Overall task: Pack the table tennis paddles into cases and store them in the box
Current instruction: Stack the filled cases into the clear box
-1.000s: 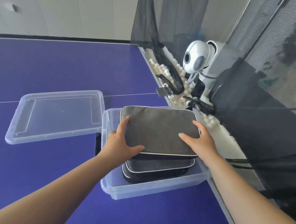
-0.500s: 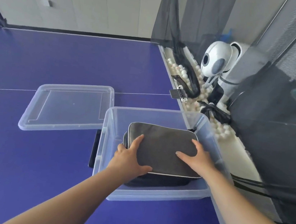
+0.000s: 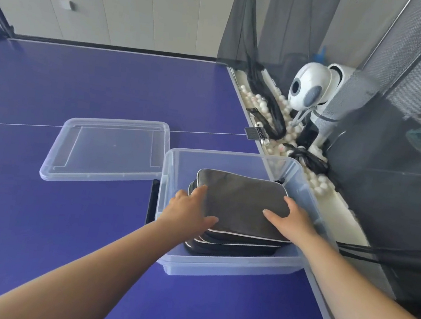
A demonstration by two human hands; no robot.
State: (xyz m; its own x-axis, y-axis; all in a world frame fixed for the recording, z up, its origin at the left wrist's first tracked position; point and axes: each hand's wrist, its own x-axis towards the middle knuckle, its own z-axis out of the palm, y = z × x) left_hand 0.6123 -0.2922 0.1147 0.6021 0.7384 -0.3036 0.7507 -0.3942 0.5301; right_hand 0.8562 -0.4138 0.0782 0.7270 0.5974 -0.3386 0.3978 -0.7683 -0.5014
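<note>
Two hands rest on the top case (image 3: 241, 203), a flat grey zipped pouch with pale piping, which lies on a stack of similar dark cases (image 3: 230, 247) inside the clear plastic box (image 3: 227, 268). That box sits on the blue table (image 3: 80, 83) near its right edge. The left hand (image 3: 188, 211) lies over the case's near left corner, fingers spread and nearly straight, thumb along the front edge; its grip looks flat and pressing, not clamped. The right hand (image 3: 291, 218) does the same at the near right corner, fingers extended across the fabric. Neither hand curls round anything that I can see.

The case looks soft-skinned but holds a firm flat shape, probably from the paddle inside, though no paddle is visible. I judge it light and slightly padded, so it should settle under gentle palm pressure and not need squeezing. The fabric seems matte and unlikely to slip. The best hold would be at the two near corners or along the piped edges, where the seam gives stiffness; pinching the middle would only bunch the cloth. The stack sits slightly skewed, so a nudge at the corners could square it.

The box's lid (image 3: 106, 151) lies flat on the table just beside it to the left. White balls (image 3: 285, 110) fill a trough beyond the table edge, beside a white ball machine (image 3: 307, 86).
</note>
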